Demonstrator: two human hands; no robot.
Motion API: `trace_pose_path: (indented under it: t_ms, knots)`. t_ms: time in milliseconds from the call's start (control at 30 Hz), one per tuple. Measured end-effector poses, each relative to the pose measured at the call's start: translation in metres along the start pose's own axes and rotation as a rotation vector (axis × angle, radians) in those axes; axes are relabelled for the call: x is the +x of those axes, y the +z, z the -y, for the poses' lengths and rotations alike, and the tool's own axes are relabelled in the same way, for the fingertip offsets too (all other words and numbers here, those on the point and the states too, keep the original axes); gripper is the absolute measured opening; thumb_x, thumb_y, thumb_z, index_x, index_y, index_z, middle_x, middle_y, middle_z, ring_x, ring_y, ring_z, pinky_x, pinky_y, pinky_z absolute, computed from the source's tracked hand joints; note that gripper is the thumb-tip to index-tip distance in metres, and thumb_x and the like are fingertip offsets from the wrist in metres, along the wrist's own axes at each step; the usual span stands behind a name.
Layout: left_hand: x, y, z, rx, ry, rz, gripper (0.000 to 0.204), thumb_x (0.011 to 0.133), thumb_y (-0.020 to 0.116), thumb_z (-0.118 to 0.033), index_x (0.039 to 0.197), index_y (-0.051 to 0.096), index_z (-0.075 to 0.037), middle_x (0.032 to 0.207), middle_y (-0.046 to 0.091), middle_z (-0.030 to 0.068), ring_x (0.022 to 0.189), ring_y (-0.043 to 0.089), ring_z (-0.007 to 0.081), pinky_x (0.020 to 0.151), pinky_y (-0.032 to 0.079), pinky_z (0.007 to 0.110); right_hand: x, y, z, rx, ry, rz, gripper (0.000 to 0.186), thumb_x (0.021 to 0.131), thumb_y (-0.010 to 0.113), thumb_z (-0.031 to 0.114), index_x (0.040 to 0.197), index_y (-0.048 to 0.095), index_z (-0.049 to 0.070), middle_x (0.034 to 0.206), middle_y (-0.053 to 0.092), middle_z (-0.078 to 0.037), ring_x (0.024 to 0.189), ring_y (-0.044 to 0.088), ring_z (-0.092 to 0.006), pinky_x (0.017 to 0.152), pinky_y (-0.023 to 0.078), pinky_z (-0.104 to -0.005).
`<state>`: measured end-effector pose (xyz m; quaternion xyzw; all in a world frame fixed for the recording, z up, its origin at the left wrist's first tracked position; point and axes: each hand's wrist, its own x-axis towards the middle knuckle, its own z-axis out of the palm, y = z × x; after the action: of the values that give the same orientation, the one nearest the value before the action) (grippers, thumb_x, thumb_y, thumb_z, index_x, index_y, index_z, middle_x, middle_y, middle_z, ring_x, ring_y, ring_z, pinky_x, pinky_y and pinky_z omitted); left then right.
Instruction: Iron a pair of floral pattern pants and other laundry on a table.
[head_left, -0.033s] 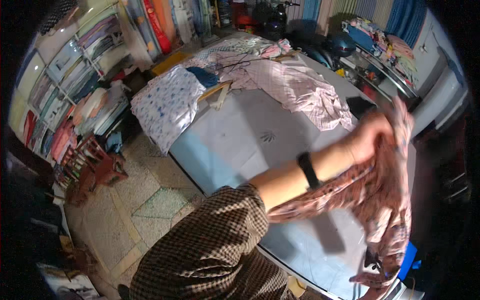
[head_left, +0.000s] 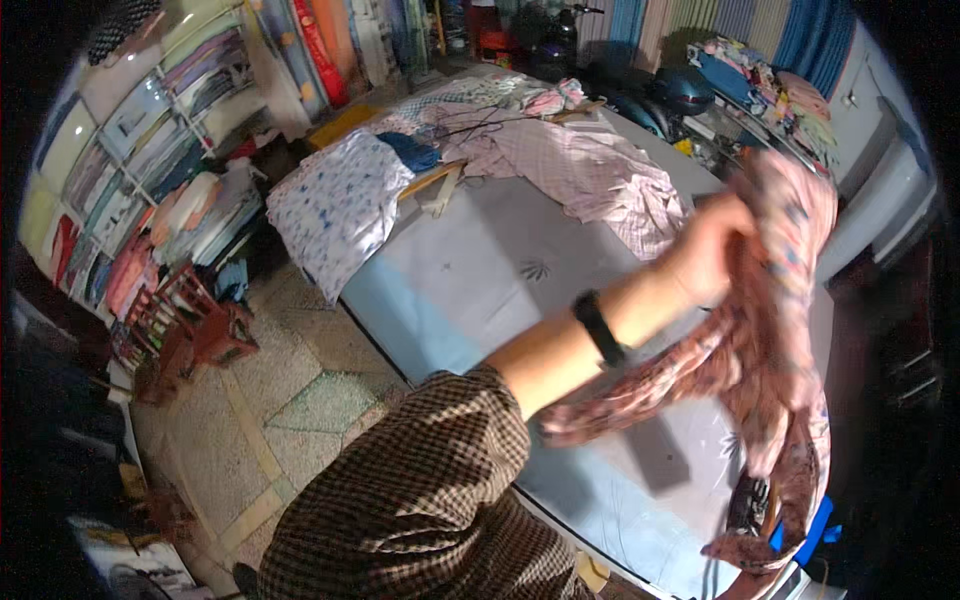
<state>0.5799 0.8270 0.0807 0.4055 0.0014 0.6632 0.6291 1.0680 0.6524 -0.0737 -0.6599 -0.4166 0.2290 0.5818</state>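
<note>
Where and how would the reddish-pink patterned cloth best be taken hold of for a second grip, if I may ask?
A second grip on the reddish-pink patterned cloth would likely suit its narrow loose end, pinched from the near side: that end juts leftward, clear of the bunched folds, while the left hand holds the upper part.

Cloth (head_left: 768, 350) pink-brown, patterned; sleeve (head_left: 400, 480) brown-black checked; sheet (head_left: 340, 205) white, blue-spotted.

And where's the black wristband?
The black wristband is right of centre in the head view, worn below the left hand holding the pink patterned cloth.
</note>
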Motion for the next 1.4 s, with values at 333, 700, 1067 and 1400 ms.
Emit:
trace_pose_path:
  t_ms: [333,700,1067,1400]
  knots:
    - [-0.273,-0.192,-0.052,0.226,-0.217,-1.285,0.048,0.088,0.060,-0.025,0.131,0.044,-0.007,0.132,0.045,0.0137,0.111,0.052,0.0260,0.076,0.049,0.033,0.006,-0.048,-0.020,-0.003,0.249,0.746,0.012,0.088,0.061,0.008,0.092,0.067,-0.001,0.074,0.065,-0.005,0.062,0.055,-0.0088,0.056,0.044,-0.0229]
    - [-0.236,-0.179,0.008,0.694,-0.547,-1.266,0.047,0.088,0.064,-0.037,0.125,0.051,-0.010,0.116,0.059,0.0077,0.099,0.060,0.0178,0.063,0.045,0.022,-0.023,-0.053,-0.167,-0.489,0.438,0.318,0.047,0.085,0.069,0.033,0.107,0.055,-0.006,0.085,0.063,-0.012,0.057,0.059,-0.0142,0.043,0.045,-0.0267]
    - [-0.227,-0.247,0.046,1.603,-0.582,-0.795,0.073,0.068,0.082,-0.024,0.125,0.043,0.002,0.118,0.058,0.0171,0.106,0.058,0.0273,0.092,0.047,0.038,-0.048,-0.034,-0.141,-0.970,0.024,0.040,0.028,0.079,0.068,0.029,0.082,0.063,0.002,0.079,0.063,-0.016,0.076,0.059,-0.0328,0.071,0.047,-0.0434]
    - [-0.249,-0.170,-0.156,1.396,-0.867,-0.842,0.026,0.083,0.071,-0.015,0.097,0.061,0.003,0.076,0.061,0.0032,0.067,0.062,0.0147,0.059,0.049,0.028,-0.066,-0.122,-0.146,-0.023,0.335,-0.414,0.013,0.083,0.069,0.007,0.082,0.057,0.003,0.076,0.060,-0.004,0.068,0.057,-0.0117,0.065,0.048,-0.0265]
